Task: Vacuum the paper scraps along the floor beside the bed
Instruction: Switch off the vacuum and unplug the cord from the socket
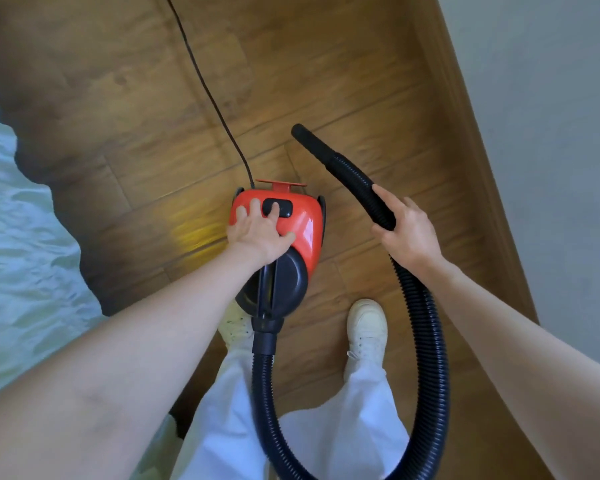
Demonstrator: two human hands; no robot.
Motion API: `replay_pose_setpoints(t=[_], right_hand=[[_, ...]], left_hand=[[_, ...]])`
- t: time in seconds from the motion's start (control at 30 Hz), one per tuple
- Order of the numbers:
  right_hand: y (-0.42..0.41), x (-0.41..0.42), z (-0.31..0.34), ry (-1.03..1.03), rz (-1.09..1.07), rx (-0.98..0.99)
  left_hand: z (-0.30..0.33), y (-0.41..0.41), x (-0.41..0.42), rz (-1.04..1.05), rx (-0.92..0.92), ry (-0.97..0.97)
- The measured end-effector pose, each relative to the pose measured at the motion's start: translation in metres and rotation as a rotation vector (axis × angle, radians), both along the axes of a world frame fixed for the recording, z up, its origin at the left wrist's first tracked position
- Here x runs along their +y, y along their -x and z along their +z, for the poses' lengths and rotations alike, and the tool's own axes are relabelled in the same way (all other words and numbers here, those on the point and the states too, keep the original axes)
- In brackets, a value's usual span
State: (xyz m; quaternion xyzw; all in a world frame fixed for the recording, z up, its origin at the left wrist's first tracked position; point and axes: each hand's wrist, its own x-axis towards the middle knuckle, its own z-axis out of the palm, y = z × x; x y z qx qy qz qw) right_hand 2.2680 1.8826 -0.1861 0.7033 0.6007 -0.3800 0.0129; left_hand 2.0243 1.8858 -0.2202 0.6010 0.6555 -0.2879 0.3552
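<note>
I'm resting my left hand [257, 233] flat on the red vacuum [284, 223], fingers spread, seemingly at its switch, while my right hand [404, 233] is gripping the hose [430, 327], nozzle [309, 140] raised. No scraps visible beside the bed [18, 244].

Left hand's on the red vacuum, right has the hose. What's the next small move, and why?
Probably press the black switch under the left hand fingertips, since the right hand already grips the hose with the nozzle aimed at the floor. No scraps show here.

Bare floor [125, 109] ahead; bed [18, 244] (left), wall [551, 116] flank.
</note>
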Motion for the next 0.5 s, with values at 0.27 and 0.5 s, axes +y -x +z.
replay_pose_setpoints(t=[0.27, 0.5], right_hand=[[0.015, 0.006, -0.005, 0.049, -0.007, 0.004], [0.019, 0.01, -0.005, 0.034, 0.04, -0.007]], left_hand=[[0.0, -0.014, 0.009, 0.068, 0.029, 0.042], [-0.001, -0.013, 0.015, 0.041, 0.033, 0.07]])
